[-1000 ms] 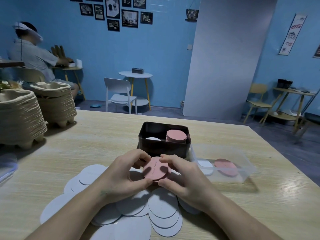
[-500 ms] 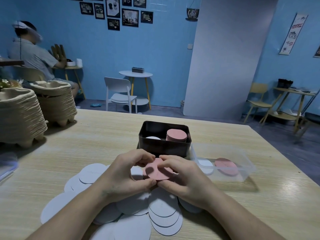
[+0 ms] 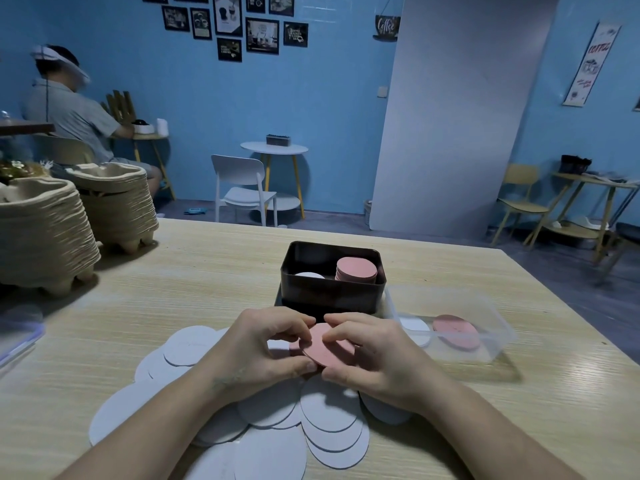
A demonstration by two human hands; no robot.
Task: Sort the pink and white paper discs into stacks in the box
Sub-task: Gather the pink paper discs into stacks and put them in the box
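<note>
The left hand [image 3: 256, 348] and right hand [image 3: 374, 358] both pinched a round pink paper disc [image 3: 329, 351] over fanned white paper discs [image 3: 332, 420] on the pale wooden table [image 3: 173, 289], just before the dark rectangular box [image 3: 332, 292] holding a pink stack [image 3: 356, 270]. Blue walls [image 3: 329, 98] enclosed the room. The disc lay flatter than a second earlier.

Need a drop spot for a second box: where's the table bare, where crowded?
Bare table: wide patch between the pulp tray stacks and the dark box; strip behind the box to the far edge; near right corner in front of the clear tub. Crowded: in front of the box, where left hand and right hand hold pink discs over loose white discs.
</note>
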